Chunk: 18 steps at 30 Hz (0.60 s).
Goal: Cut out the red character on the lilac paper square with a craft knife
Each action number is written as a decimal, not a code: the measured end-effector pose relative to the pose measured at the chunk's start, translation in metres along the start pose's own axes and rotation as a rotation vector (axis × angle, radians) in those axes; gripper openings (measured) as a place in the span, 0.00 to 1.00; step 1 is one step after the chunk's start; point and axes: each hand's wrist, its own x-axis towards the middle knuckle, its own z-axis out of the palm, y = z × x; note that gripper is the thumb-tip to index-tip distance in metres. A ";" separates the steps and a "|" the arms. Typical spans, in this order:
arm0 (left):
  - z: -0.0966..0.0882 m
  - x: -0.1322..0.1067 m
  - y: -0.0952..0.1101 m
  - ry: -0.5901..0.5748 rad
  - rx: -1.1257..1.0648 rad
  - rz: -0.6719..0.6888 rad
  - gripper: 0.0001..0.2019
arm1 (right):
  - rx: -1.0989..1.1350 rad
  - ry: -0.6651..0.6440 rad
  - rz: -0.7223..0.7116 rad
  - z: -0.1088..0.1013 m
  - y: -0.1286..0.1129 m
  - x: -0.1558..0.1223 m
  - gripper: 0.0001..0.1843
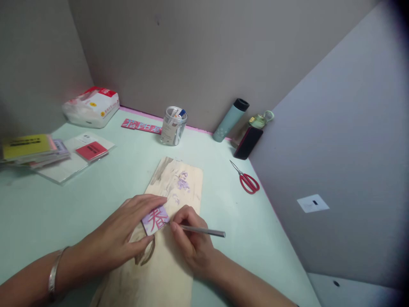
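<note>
A pale wooden board [179, 179] lies on the mint-green table [223, 213], running from near me toward the back. On it sits a small lilac paper square with a red character [156, 219]. My left hand [128, 232] lies over the square's left side, fingers stretched and pressing it flat; a silver bangle is on that wrist. My right hand [190, 238] is closed in a pinch round a thin metal craft knife [204, 231], whose tip meets the square's right edge.
Red scissors [247, 179] lie right of the board. At the back stand a clear jar of pens [173, 126], a teal flask [230, 120] and a dark phone [248, 143]. A tissue pack [92, 106], stacked books [32, 150] and paper packets [79, 155] lie left. Grey partition walls enclose the desk.
</note>
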 end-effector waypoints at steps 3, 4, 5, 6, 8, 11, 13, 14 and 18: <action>0.001 -0.001 -0.001 0.014 0.003 0.006 0.31 | -0.026 0.001 -0.004 -0.001 -0.001 0.001 0.07; 0.001 -0.001 -0.001 0.019 0.004 0.010 0.31 | -0.035 -0.004 -0.011 -0.001 -0.002 0.001 0.07; 0.001 -0.001 0.000 0.023 0.005 0.015 0.31 | -0.043 -0.011 -0.020 -0.001 -0.002 0.001 0.07; 0.000 -0.001 0.000 0.025 0.004 0.019 0.30 | -0.047 -0.020 -0.030 -0.002 -0.003 0.001 0.07; -0.001 0.000 0.001 0.025 0.001 0.019 0.30 | -0.033 -0.026 -0.034 -0.002 -0.003 0.001 0.07; -0.002 0.000 0.002 0.011 -0.001 0.001 0.30 | -0.005 -0.018 0.004 -0.002 -0.003 0.001 0.08; -0.002 0.001 0.002 0.012 -0.003 -0.009 0.30 | -0.008 -0.012 0.013 -0.002 -0.003 0.001 0.08; -0.002 0.001 0.002 0.017 -0.004 -0.008 0.30 | -0.015 -0.016 0.011 -0.002 -0.003 0.001 0.09; -0.001 0.002 0.001 0.037 -0.001 0.006 0.31 | -0.037 -0.065 -0.015 -0.005 -0.005 0.003 0.08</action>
